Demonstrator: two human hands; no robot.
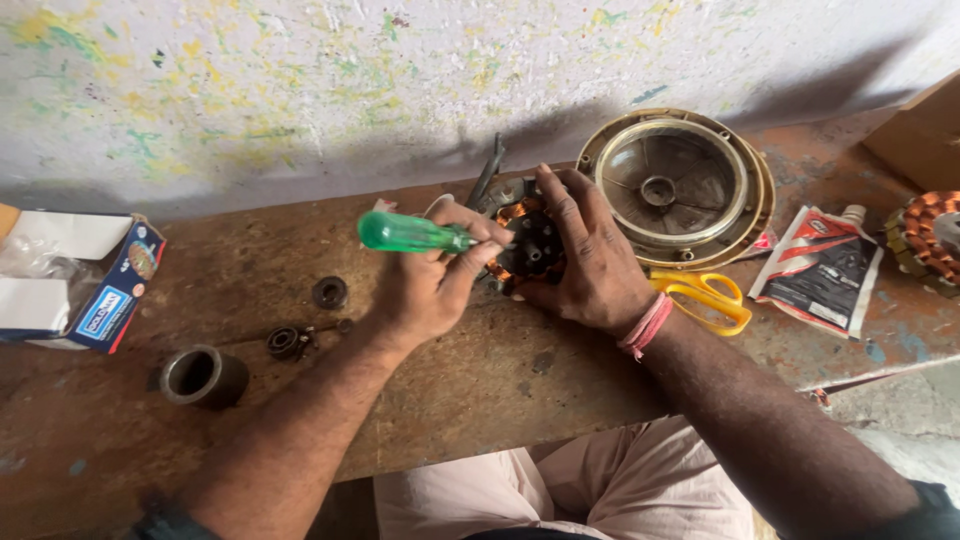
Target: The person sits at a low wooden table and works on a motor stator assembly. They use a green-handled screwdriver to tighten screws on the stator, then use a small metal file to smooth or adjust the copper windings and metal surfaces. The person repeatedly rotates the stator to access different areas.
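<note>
Two bare hands are seen at work over a worn wooden bench (500, 380), shot from above. A screwdriver (412, 233) w/ a clear green handle is gripped in the left hand (425, 285), fingers curled tight round the handle's near end, the handle pointing left & roughly level; the blade is hidden behind the fingers. A motor coil (525, 245), black in the middle w/ copper windings at the edge, is held at bench centre by the right hand (590, 260), fingers spread wide over its top and right side, thumb at the lower edge. A pink thread band (647, 325) is worn at the right wrist.

Just beside the coil, to the right, a round brass-rimmed metal cover (680, 185) is lying open side up. Yellow-handled scissors (705, 298) are set near the right wrist, touching the cover's rim. Further right, a red-white-black pouch (820, 270) and a second copper coil (925, 235) at frame edge. Left of the hands: a small black ring (329, 292), a bearing (284, 342), a short metal sleeve (203, 377) and an open blue-white carton (80, 285). A paint-flecked wall (400, 80) is seen behind.
</note>
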